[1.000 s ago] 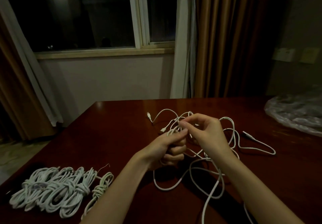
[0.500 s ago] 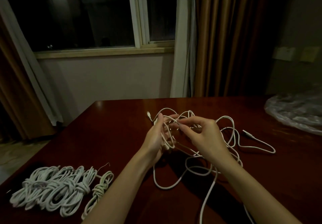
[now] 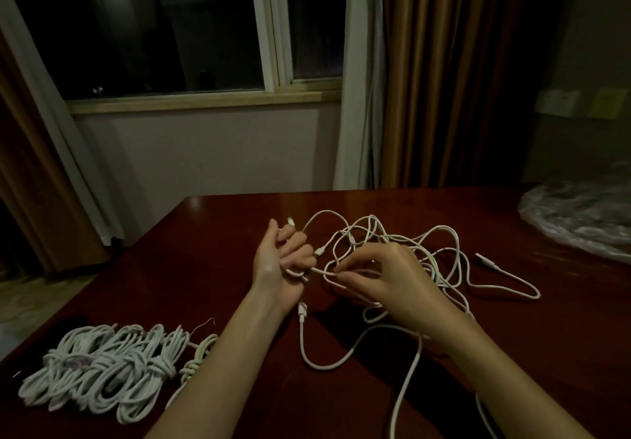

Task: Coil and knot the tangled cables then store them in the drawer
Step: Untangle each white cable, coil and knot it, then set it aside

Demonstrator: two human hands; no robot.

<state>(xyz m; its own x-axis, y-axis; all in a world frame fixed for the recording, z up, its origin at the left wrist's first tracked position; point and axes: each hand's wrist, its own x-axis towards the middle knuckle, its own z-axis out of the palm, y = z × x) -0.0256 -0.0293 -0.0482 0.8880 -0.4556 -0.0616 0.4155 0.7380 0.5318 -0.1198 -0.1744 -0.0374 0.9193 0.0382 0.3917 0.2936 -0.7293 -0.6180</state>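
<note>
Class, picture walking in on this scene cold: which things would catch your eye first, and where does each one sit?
First, the tangled white cable sprawled mid-table, with the left hand curled round a strand and the right hand pinching a loop. Next, the pile of knotted cable bundles at the near left corner of the dark red table. Crumpled clear plastic lies at the far right edge.
</note>
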